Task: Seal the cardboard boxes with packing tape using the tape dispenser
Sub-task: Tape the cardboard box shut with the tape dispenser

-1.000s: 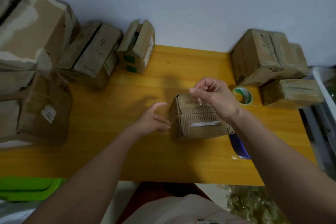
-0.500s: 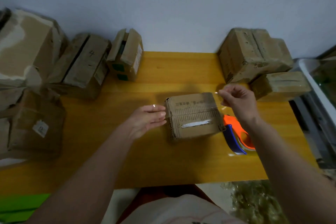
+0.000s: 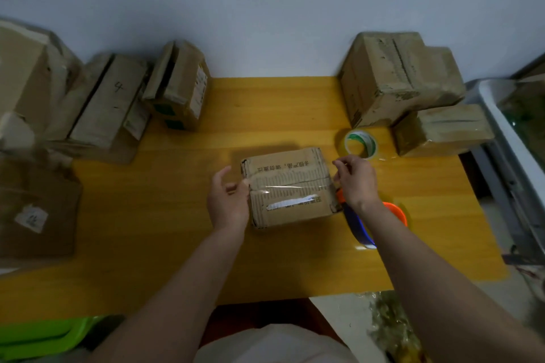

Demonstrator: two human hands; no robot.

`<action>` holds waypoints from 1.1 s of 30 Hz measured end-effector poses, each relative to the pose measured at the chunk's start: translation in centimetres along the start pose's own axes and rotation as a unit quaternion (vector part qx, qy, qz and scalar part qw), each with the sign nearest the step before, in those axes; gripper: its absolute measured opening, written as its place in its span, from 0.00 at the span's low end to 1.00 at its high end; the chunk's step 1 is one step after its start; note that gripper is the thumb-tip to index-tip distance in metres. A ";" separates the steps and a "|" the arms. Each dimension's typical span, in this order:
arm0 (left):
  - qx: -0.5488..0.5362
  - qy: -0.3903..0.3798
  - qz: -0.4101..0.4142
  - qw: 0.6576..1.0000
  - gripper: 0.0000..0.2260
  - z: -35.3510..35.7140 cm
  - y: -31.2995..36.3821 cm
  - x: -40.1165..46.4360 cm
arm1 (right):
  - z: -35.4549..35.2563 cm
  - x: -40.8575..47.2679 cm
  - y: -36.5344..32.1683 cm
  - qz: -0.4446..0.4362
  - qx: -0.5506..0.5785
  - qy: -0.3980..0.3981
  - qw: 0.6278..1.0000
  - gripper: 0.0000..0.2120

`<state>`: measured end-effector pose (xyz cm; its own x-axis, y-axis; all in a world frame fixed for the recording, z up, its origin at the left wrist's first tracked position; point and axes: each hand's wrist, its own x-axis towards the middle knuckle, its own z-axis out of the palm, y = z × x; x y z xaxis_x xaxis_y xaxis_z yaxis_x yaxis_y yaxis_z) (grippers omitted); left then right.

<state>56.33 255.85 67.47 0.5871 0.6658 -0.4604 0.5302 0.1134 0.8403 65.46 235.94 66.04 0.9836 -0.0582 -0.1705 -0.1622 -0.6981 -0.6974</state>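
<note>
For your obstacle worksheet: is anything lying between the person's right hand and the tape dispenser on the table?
Nothing visible does. The right hand is at the box's right edge, and the tape dispenser lies directly beneath that wrist on the table, partly hidden by the forearm.

Both forearms are being shown bare, with no sleeve, watch, ring or glove to be made out on them. The left hand (image 3: 228, 203) and the right hand (image 3: 358, 181) are likewise being left uncovered. A pale, off-white garment (image 3: 274, 345) is being worn over the torso, seen below the near edge of the yellow table (image 3: 177, 244); its detail is being blurred.
</note>
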 end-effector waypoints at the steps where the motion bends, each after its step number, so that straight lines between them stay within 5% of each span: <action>1: 0.019 0.007 0.037 0.999 0.21 0.1 -0.3 -0.3 | 0.2 0.1 0.2 -0.006 -0.011 0.003 1.000 0.08; 6: 0.018 0.050 0.190 0.980 0.24 0.7 -1.7 -1.4 | 0.8 0.5 0.8 -0.041 -0.049 0.004 0.998 0.09; 9: 0.000 0.071 0.208 0.975 0.22 0.9 -2.3 -1.3 | 1.0 0.3 0.9 -0.055 -0.043 0.003 0.998 0.09; 22: -0.005 0.122 -0.038 0.992 0.16 2.4 -3.1 0.9 | 2.4 0.5 1.2 -0.052 0.000 -0.015 0.999 0.09; 28: 0.061 0.037 -0.119 0.990 0.09 2.2 -4.7 1.2 | 2.9 0.8 1.5 -0.004 0.073 -0.040 0.997 0.09; 31: 0.072 0.120 0.003 0.990 0.15 1.4 -4.5 0.6 | 3.0 1.0 1.6 -0.005 0.075 -0.038 0.996 0.09; 33: 0.080 0.081 0.124 0.986 0.18 1.4 -4.5 -0.9 | 2.9 0.9 1.4 0.000 0.076 -0.034 0.997 0.09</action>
<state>54.29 253.76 63.73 0.6125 0.7689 -0.1833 0.4795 -0.1771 0.8595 65.86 236.98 62.87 0.9769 -0.0060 -0.2134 -0.1770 -0.5817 -0.7939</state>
